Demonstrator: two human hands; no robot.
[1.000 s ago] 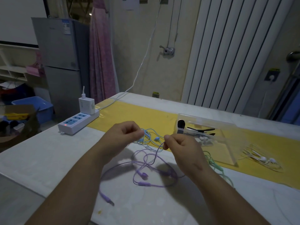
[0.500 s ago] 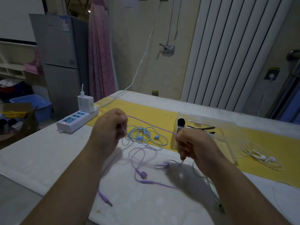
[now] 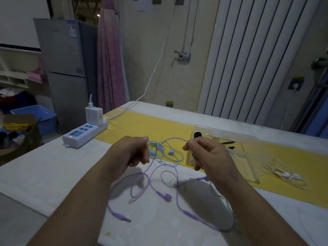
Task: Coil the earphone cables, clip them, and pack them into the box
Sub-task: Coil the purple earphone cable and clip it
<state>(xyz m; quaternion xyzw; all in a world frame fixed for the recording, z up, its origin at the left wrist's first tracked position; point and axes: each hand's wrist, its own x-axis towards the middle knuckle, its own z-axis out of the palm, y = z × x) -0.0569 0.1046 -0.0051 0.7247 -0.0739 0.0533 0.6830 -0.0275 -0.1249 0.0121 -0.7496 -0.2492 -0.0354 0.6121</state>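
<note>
Both hands are raised over the bench (image 3: 44, 167), w/ a purple earphone cable (image 3: 174, 139) arcing between them. Left hand (image 3: 132, 151) is curled shut; its grip on the cable is hidden behind the fingers. Right hand (image 3: 206, 153) pinches the cable's other end. The rest trails loose on the bench. Blue earphones (image 3: 165, 153) lie tangled behind, partly blocked. Clear box (image 3: 248, 157) sits right; contents hard to make out.
</note>
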